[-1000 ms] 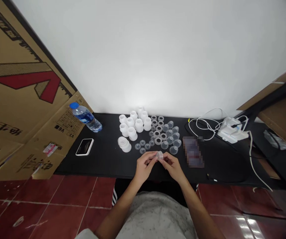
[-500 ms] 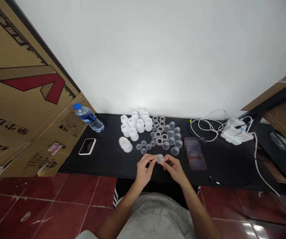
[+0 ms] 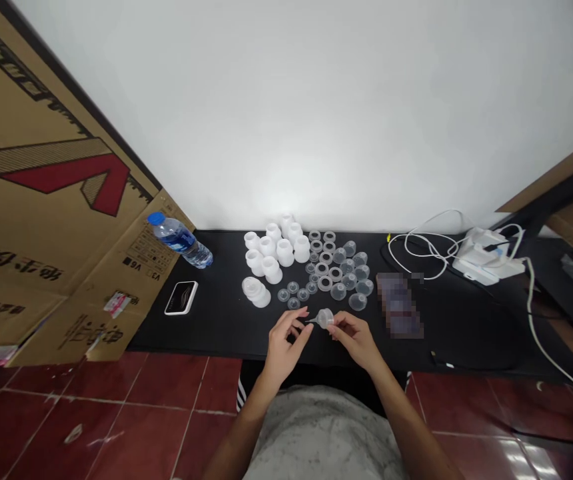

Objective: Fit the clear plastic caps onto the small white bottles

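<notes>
Head view: a small clear plastic piece (image 3: 324,318) hangs just above the near edge of a black table (image 3: 216,320), pinched in the right hand (image 3: 357,337). The left hand (image 3: 286,339) has its fingertips at the piece's thin end; whether they grip it is unclear. Just beyond lie clear lids (image 3: 339,275) and white cups (image 3: 272,255).

Left of my left hand (image 3: 286,337) I have bare black table (image 3: 216,327), open as far as the phone (image 3: 181,297). Straight ahead the white cups (image 3: 272,257) and clear caps (image 3: 340,275) crowd the way to the wall (image 3: 316,133). Near my right hand (image 3: 359,337) a blurred flat thing (image 3: 399,305) blocks the path, with bare table beyond it, in front of the white cables (image 3: 424,250).
</notes>
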`<state>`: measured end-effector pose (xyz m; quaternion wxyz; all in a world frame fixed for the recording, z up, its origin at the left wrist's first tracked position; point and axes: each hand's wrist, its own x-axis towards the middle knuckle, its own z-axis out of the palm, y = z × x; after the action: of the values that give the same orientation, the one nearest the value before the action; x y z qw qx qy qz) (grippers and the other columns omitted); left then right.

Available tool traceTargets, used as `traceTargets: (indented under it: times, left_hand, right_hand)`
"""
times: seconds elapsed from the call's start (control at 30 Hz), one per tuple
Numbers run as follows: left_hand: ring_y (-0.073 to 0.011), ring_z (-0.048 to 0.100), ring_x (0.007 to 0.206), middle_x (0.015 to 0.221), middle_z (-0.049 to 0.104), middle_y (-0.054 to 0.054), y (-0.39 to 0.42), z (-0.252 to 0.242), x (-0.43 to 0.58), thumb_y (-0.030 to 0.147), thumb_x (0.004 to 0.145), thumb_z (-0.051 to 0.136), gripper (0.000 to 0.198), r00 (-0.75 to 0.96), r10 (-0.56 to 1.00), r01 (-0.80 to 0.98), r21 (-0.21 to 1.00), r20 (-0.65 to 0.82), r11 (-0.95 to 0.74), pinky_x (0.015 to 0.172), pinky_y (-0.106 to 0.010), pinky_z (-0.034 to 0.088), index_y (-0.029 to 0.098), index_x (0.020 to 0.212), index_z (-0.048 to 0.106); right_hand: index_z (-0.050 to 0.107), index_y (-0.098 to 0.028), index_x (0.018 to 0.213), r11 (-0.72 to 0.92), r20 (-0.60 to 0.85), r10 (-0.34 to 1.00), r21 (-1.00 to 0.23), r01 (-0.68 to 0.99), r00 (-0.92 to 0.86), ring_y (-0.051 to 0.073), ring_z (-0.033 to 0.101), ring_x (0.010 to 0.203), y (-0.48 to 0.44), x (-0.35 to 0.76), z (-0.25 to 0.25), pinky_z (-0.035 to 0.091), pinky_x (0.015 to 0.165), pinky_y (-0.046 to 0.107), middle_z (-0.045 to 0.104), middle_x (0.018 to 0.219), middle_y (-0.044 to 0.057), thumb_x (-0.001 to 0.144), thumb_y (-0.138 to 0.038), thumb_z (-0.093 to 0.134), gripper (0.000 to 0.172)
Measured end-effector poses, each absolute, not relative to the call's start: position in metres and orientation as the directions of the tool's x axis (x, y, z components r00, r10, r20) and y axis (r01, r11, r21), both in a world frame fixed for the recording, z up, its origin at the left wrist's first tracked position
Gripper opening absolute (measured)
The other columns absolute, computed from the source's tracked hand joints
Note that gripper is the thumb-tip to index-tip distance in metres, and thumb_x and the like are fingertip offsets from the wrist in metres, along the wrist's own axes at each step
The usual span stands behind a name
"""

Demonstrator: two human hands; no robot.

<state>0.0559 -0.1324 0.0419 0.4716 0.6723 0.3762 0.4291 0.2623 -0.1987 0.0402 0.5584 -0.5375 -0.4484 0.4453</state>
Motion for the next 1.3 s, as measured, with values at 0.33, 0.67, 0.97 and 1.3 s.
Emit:
traceTargets:
  times: [0.33,0.67,0.97,1.3]
  left_hand:
    - [-0.0183,0.075,0.082,0.100,0.082,-0.007,-0.131,0.034,0.071,0.026,0.104,0.072,0.016,0.372,0.834,0.130,0.866,0.408,-0.482,0.070,-0.027,0.062,0.024,0.109,0.087]
    - [-0.0263,0.076,0.118,0.134,0.075,-0.012,-0.129,0.039,0.070,0.033,0.102,0.075,0.036,0.449,0.838,0.082,0.920,0.310,-0.384,0.096,-0.039,0.067,0.027,0.137,0.074]
    - [-0.0214,0.076,0.100,0.129,0.078,-0.012,-0.130,0.038,0.072,0.035,0.104,0.071,0.032,0.430,0.866,0.056,0.949,0.256,-0.309,0.089,-0.035,0.064,0.024,0.134,0.074]
    - [-0.0148,0.065,0.074,0.093,0.077,-0.002,-0.131,0.039,0.070,0.031,0.094,0.079,0.023,0.407,0.897,0.083,0.970,0.175,-0.227,0.071,-0.026,0.054,0.022,0.114,0.071]
  right_hand:
    - [0.070,-0.021,0.085,-0.016,-0.028,0.968,-0.999,-0.050,0.250,0.014,0.058,0.059,-0.200,0.249,0.042,0.052,0.055,0.025,0.063,0.070,-0.002,0.093,-0.060,0.083,0.041]
    - [0.076,-0.021,0.091,-0.024,-0.032,0.989,-0.998,-0.056,0.147,0.015,0.065,0.062,-0.199,0.253,0.049,0.057,0.060,0.026,0.069,0.075,-0.001,0.095,-0.060,0.080,0.039]
    - [0.078,-0.023,0.106,0.023,0.124,0.938,-0.954,0.299,0.325,0.018,0.068,0.062,-0.186,0.270,0.076,0.058,0.058,0.029,0.075,0.082,0.005,0.107,-0.057,0.063,0.038]
    - [0.067,-0.022,0.138,0.336,0.348,0.928,-0.624,0.706,-0.133,0.025,0.072,0.092,-0.114,0.245,0.144,0.059,0.079,0.035,0.075,0.110,0.011,0.115,-0.033,0.050,0.030]
